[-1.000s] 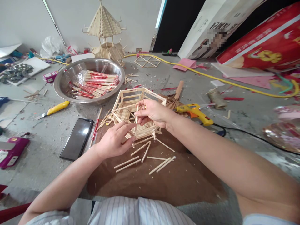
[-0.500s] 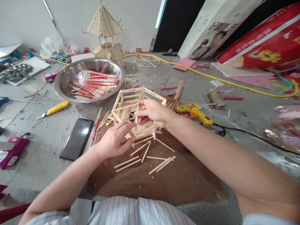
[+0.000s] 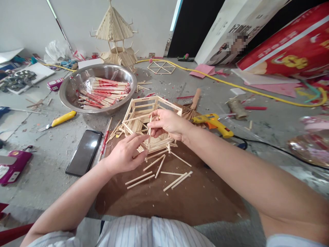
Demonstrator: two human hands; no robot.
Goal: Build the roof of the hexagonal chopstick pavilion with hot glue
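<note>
"Stick frame (image 3: 137,125) first: where is it?"

"On the brown sheet (image 3: 180,202) that lies on the worktop (image 3: 164,85), just beyond the left hand (image 3: 127,152) and partly covered by the right hand (image 3: 168,125)."

"And what are the fingers doing?"

"The right hand pinches a thin stick (image 3: 149,132) close to its top, holding it nearly upright at the near side. The left hand has forefinger and thumb curved about the lower end; I can't tell whether they squeeze it or only steady it."

"How would you handle that well?"

"Lightly. Wood this slender could bow or slip, so I'd keep the upper pinch gentle, support the foot, and check from the side that it stands straight. I'd also keep the knuckles off the finished rails, and mind the glue gun (image 3: 209,120), whose front end points toward the right wrist."

"Anything different from a second ago?"

"Hardly anything I can make out. Both hands keep the same pose, the stick has the same slant, and the loose sticks (image 3: 138,178) in front lie just as they did. That stillness suggests careful holding."
</note>
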